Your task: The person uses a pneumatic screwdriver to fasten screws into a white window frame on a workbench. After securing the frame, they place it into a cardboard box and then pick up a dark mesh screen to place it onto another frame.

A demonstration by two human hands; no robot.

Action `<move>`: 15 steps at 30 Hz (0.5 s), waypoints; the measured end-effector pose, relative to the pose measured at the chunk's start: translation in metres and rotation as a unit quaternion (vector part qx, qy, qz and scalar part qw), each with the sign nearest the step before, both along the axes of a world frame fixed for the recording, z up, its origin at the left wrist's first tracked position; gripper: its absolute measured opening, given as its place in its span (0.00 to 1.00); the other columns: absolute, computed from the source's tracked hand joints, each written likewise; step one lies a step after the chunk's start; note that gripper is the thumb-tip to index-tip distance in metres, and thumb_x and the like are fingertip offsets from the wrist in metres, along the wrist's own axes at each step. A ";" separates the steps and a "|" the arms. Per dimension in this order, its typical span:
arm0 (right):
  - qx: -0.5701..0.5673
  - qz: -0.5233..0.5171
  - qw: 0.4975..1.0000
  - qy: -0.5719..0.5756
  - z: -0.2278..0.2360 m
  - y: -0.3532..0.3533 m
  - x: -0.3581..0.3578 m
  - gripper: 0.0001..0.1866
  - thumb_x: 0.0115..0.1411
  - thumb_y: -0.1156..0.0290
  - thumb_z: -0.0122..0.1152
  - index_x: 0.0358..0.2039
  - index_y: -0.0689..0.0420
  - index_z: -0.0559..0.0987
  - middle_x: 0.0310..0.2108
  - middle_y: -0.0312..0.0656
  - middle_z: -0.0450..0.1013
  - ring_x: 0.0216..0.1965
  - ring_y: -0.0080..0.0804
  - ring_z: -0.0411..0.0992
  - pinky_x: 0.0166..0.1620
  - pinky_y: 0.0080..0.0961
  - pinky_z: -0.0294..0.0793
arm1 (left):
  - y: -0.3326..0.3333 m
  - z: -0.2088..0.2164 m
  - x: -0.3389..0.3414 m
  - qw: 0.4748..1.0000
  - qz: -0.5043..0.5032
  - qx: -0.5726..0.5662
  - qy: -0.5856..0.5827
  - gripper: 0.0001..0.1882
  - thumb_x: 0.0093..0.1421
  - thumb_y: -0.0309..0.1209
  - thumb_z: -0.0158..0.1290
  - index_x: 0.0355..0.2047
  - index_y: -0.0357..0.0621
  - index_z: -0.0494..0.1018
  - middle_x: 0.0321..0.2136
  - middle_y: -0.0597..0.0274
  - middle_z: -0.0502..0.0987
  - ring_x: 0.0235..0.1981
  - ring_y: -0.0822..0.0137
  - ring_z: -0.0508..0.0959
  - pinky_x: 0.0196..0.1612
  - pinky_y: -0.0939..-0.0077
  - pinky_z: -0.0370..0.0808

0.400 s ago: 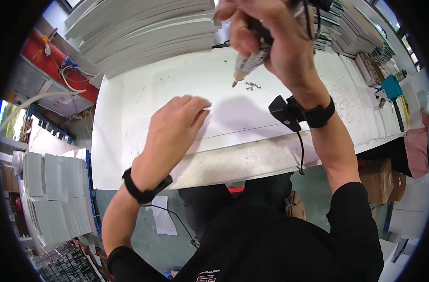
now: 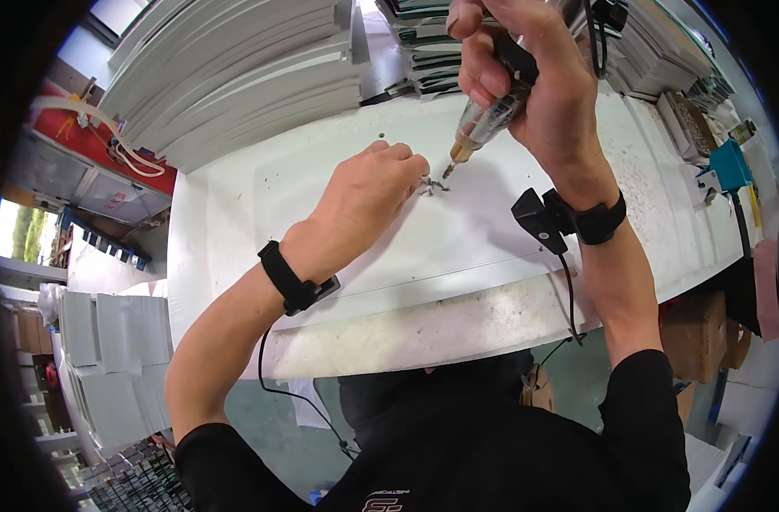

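Note:
My right hand (image 2: pixel 553 90) grips a power screwdriver (image 2: pixel 492 115) with a clear body and a brass-coloured nose. Its bit points down at the white panel (image 2: pixel 338 256), just right of a small heap of screws (image 2: pixel 434 186). My left hand (image 2: pixel 368 192) is at the heap's left side, its fingers drawn together with the tips at the screws. Whether a screw is between those fingertips is hidden. Black straps with small devices circle both wrists.
Stacked white boards (image 2: pixel 244 77) rise behind the panel on the left. More stacked panels (image 2: pixel 424 47) stand at the back. A teal-headed tool (image 2: pixel 729 166) lies at the right edge. A cable (image 2: pixel 570 299) hangs from my right wrist strap over the table's front edge.
My left hand has moved right and away from me to the screws, its fingers closing together. The screwdriver in my right hand now points closer to the heap. The view has shifted.

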State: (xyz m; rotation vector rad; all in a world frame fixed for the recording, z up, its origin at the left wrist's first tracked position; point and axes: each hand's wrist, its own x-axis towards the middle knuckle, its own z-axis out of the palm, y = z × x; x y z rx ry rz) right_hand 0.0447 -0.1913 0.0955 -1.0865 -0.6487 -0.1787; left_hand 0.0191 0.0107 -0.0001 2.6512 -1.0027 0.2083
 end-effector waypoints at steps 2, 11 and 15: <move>-0.009 0.003 1.000 0.005 -0.003 -0.004 0.005 0.14 0.70 0.62 0.58 0.44 0.61 0.74 0.28 0.40 0.74 0.14 0.19 0.66 0.19 0.19 0.68 | -0.003 -0.002 0.003 1.000 -0.003 0.003 0.005 0.05 0.61 0.25 0.59 0.38 0.42 0.76 0.33 0.58 0.77 0.37 0.54 0.77 0.42 0.60 0.76; 0.011 -0.002 0.999 0.038 -0.004 -0.005 0.002 0.15 0.69 0.60 0.57 0.45 0.58 0.72 0.27 0.38 0.73 0.13 0.18 0.63 0.17 0.18 0.67 | -0.010 -0.003 0.006 0.984 -0.015 0.163 -0.071 0.06 0.58 0.20 0.54 0.34 0.38 0.67 0.28 0.53 0.74 0.33 0.54 0.80 0.36 0.63 0.80; -0.013 -0.045 0.998 0.038 0.003 0.001 -0.007 0.13 0.70 0.60 0.55 0.44 0.57 0.71 0.27 0.37 0.73 0.12 0.18 0.62 0.16 0.18 0.66 | 0.005 -0.001 0.004 0.999 0.022 0.036 -0.002 0.06 0.60 0.21 0.54 0.36 0.35 0.69 0.28 0.51 0.75 0.28 0.55 0.79 0.34 0.63 0.78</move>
